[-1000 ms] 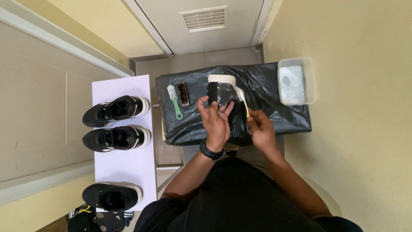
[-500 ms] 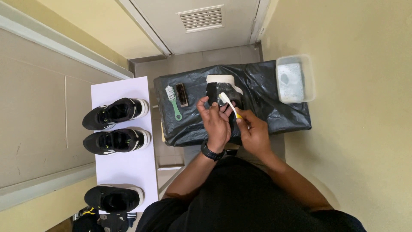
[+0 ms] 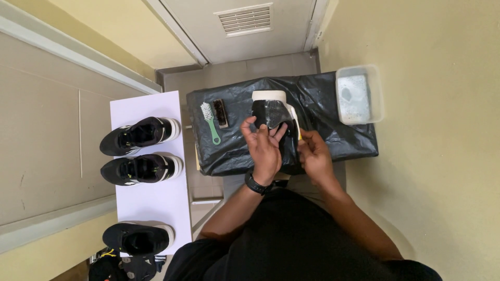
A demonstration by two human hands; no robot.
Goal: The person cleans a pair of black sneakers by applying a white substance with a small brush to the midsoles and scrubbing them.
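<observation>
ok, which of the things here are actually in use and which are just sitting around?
In use:
- black shoe, white sole up, on the black-covered table
- left hand gripping the shoe
- right hand at the shoe's side

Lying about:
- green brush and dark brush
- clear tub of cloudy water
- three black shoes on the white board

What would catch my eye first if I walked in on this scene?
Probably the two hands, left hand and right hand, gripping a black shoe over a table wrapped in black plastic. Next, three black sneakers lined up on a white board to the left.
</observation>
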